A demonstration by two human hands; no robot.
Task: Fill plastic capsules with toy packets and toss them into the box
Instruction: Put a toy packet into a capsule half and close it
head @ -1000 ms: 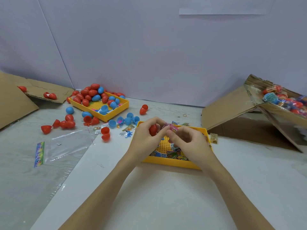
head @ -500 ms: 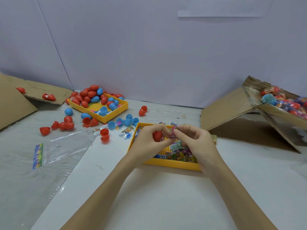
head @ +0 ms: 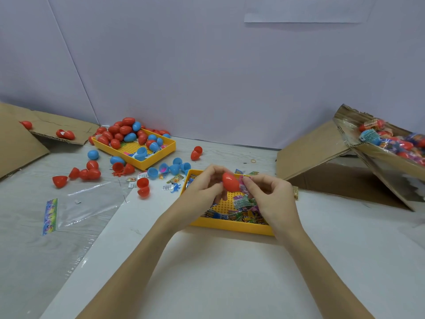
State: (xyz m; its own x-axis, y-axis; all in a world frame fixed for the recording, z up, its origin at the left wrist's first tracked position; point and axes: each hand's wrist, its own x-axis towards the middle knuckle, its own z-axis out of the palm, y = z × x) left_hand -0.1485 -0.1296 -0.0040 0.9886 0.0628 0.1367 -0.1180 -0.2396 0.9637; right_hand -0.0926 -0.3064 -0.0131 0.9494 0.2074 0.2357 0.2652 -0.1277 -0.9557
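My left hand point(head: 203, 189) grips a red plastic capsule half point(head: 230, 181) above the near yellow tray point(head: 230, 225). My right hand point(head: 270, 196) pinches a pink toy packet point(head: 242, 181) against the capsule's right edge. The tray below holds several colourful toy packets point(head: 243, 201). The tilted cardboard box point(head: 379, 148) at the far right contains wrapped, filled capsules.
A second yellow tray point(head: 147, 165) at the back left is heaped with red and blue capsules. Loose capsule halves point(head: 142, 187) and small packets lie scattered around it. A clear plastic bag point(head: 87, 201) lies at left. Cardboard flaps point(head: 20, 143) sit at far left.
The red capsule half has turned in my left hand and now shows more fully. My right hand has brought the pink packet up against its edge.
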